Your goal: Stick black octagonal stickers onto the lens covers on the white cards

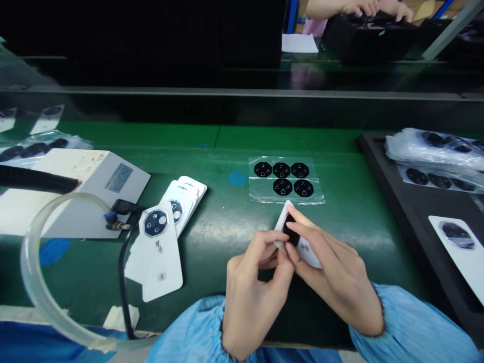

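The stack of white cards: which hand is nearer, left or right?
Left: the left hand is apart from the stack of white cards, to its right; the right hand is farther off.

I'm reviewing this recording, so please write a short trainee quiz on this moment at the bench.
1. How many black octagonal pieces lie on the clear sheet above the hands?
2. True or false: the white card lies flat on the green bench, with neither the left hand nor the right hand on it.
3. What curves in a loop at the lower left of the view?
A. A clear plastic tube
B. A steel chain
C. A paper strip

Key: 1. Five. 2. False. 3. A.
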`<state>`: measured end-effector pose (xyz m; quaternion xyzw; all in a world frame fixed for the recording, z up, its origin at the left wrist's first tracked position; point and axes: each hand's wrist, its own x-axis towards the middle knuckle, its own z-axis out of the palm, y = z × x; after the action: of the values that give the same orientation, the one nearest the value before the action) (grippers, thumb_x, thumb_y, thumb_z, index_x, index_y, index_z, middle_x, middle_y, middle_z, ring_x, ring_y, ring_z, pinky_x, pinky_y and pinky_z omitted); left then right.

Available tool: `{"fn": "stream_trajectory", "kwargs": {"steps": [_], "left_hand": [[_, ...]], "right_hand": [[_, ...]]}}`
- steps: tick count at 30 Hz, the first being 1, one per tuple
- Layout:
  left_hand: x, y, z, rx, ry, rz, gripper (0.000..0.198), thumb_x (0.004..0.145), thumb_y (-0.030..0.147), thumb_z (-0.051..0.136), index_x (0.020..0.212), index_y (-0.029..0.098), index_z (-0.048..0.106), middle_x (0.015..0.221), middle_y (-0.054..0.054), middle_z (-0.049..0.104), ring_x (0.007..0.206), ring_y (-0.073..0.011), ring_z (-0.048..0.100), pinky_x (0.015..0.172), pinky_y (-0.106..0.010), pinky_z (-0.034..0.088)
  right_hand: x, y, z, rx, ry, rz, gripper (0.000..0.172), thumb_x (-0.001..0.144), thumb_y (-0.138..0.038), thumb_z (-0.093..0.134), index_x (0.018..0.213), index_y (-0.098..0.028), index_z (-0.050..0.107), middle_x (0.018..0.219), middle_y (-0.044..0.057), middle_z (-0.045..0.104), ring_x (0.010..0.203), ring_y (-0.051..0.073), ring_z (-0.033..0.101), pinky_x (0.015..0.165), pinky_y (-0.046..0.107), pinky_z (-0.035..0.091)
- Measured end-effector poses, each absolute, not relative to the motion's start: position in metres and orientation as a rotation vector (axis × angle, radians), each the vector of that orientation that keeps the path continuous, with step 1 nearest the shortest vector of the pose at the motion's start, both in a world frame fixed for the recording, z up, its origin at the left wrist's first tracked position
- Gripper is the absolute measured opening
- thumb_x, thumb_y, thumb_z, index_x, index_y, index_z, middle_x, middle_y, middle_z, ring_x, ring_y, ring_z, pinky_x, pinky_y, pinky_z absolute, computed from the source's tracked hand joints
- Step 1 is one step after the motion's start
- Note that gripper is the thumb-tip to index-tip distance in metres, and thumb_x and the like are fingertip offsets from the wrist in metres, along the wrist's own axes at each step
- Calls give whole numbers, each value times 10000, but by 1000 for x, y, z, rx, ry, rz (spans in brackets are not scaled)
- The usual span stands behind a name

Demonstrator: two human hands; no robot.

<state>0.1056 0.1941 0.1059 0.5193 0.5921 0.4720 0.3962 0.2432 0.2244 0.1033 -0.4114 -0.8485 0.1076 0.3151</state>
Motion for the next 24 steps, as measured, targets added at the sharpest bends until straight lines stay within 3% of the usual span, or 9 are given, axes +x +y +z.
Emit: {"fn": "stream_trajectory", "kwargs": {"steps": [7,11,14,18,24], "left_hand": [[108,195,106,1210,1440,1150,185,875,126,520,997,260,483,665,95,674,582,-44,654,573,-84,524],[107,196,105,1195,1424,1123,239,868,110,515,1035,278,483,617,109,647,550,-45,641,561,-88,525],[106,196,105,1187,1417,1105,275,860,97,516,1063,280,489,704,89,700,622,-69,680,584,-110,542],[105,198,104,1154,1391,1098,274,862,109,521,1088,262,489,755,60,723,679,-100,704,605,-141,558],[104,202,101,1094,1364,1074,235,865,147,537,1073,245,487,669,60,676,607,-93,667,568,-148,537]], "right_hand": [[244,222,104,-1095,-2469,-26,381,988,-123,418,1317,68,439,1383,290,434,1280,315,460,939,407,547],[241,223,104,-1057,-2572,-204,376,953,-22,365,1294,117,440,1354,332,430,1253,357,474,865,407,586],[238,223,105,-1016,-2595,-320,365,930,18,348,1250,145,471,1306,354,464,1218,366,505,860,396,587],[237,224,105,-988,-2629,-345,364,925,21,331,1224,145,497,1286,348,486,1209,371,510,859,402,587],[238,228,100,-996,-2707,-284,397,907,41,317,1258,131,481,1341,319,446,1227,379,489,813,405,608]]}}
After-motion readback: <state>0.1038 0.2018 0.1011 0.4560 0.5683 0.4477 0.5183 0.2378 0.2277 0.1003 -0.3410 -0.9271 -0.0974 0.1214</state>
